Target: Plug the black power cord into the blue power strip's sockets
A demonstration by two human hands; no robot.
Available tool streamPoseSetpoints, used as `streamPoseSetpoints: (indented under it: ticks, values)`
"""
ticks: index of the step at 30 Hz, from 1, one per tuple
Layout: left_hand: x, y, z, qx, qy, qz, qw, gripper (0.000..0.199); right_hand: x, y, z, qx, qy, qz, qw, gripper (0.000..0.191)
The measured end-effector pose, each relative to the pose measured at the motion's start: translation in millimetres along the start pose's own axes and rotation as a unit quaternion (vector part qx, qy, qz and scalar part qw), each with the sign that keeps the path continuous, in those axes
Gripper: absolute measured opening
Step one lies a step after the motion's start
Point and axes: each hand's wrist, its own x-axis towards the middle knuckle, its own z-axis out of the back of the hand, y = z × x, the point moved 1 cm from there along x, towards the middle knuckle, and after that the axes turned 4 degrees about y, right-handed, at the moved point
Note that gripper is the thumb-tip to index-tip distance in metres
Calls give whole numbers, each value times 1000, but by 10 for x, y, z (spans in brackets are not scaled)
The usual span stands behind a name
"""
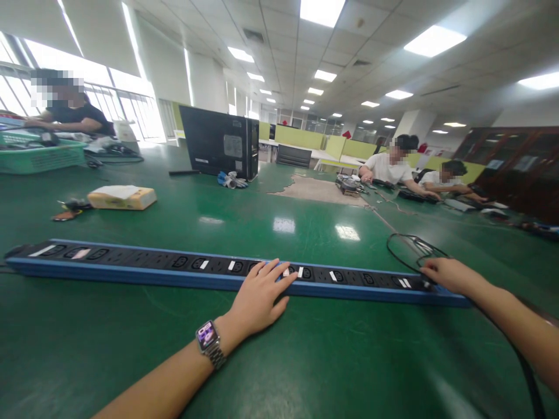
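A long blue power strip with a black face lies across the green table in front of me. Its face holds several sockets and small white labels. My left hand rests on the strip's middle, fingers stretched out and spread, holding nothing. At the strip's right end, my right hand is closed, its fingers pinching a black plug against the strip's face. The plug is partly hidden by the fingers. A black cable loops behind that hand, and a black cord also passes below my right forearm.
Beyond the strip stand a tissue pack, a black computer case and blue-grey gloves. A green basket is at the far left. One person sits at the left and two people work at the right among devices and cables.
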Motion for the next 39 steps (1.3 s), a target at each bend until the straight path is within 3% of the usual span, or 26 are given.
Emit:
streamPoseSetpoints:
  ticks: [3, 13, 25, 34, 39]
  values:
    - [0, 1, -3, -1, -2, -1, 1000, 50, -93, 25, -45, 0, 19, -21, 1000, 32]
    - [5, -15, 14, -2, -15, -3, 1000, 50, -389, 73, -173, -19, -40, -49, 998, 39]
    - [3, -14, 1, -1, -22, -3, 1000, 51, -497, 365, -111, -88, -38, -60, 994, 39]
    - [5, -16, 12, 1, -9, 3, 1000, 51, -478, 299, -89, -45, -26, -75, 996, 42]
    - [1, -13, 2, -2, -6, 4, 1000, 51, -513, 275, 97, -27, -36, -77, 996, 44]
